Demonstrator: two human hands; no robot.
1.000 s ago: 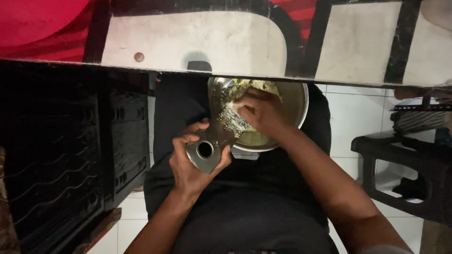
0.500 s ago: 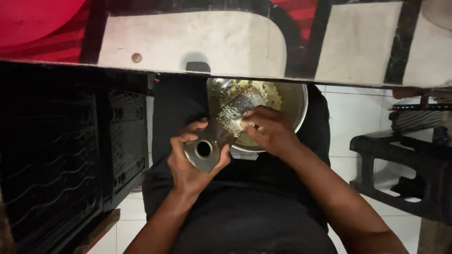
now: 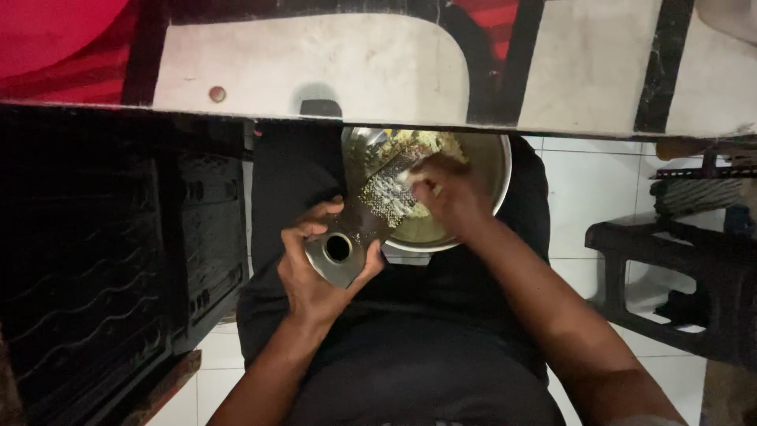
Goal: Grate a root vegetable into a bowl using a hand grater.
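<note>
Item: flat metal grater [image 3: 377, 211], long and narrow, with a round hole at its handle end. The long axis is set on a diagonal, the handle end low and toward the person, the far end tipped up and away into a round metal bowl [image 3: 482, 175]. The handle end is clamped in the left hand [image 3: 319, 272], fingers wrapped round both edges and thumb at the side.

Item: right hand [image 3: 448, 196], held over the grater's upper half and inside the bowl's rim. Its fingers are drawn together on something pressed against the grating face; what is held is hidden beneath them and cannot be named.

Item: pale yellow grated shreds [image 3: 430, 143], heaped at the far side of the bowl and partly caught on the grater's face.

Item: the bowl is rested on the person's lap, over dark clothing. Its far rim is cut off by the near edge of the table [image 3: 315, 71], a white and black surface with a red patch toward its left end.

Hidden or unclear: the bowl's bottom is masked by hand and grater. A dark slatted crate [image 3: 118, 260] at the left is lost in shadow. A dark plastic stool [image 3: 670, 276] at the right is cut by the picture's edge. White floor tiles [image 3: 583, 189] are seen between them.
</note>
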